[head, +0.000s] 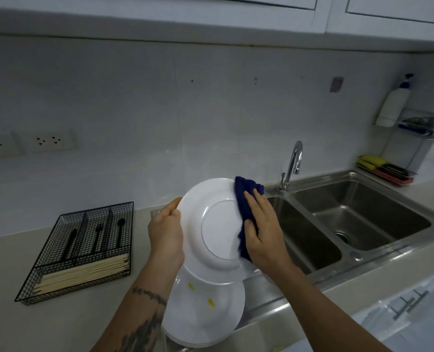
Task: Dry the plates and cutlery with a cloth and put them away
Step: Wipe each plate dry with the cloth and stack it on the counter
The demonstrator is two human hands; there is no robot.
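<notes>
The left hand (165, 233) holds a white plate (217, 232) upright by its left rim, with the thumb on the near face and the other fingers curled behind the edge. The right hand (260, 226) presses a dark blue cloth (246, 196) flat on the right part of the plate; its fingers are almost straight and lie on the cloth, near the plate's upper right rim. The face toward the camera is the underside, with the foot ring visible.

To dry it well, I think the cloth should go around the whole rim and inside the foot ring, while the left fingers turn the plate, and then the other face.

Below the fingers, a stack of plates (205, 311) lies on the surface beside the sink (312, 270). The cutlery basket (83, 247) stands well to the left.

I can read no brand or writing anywhere.
</notes>
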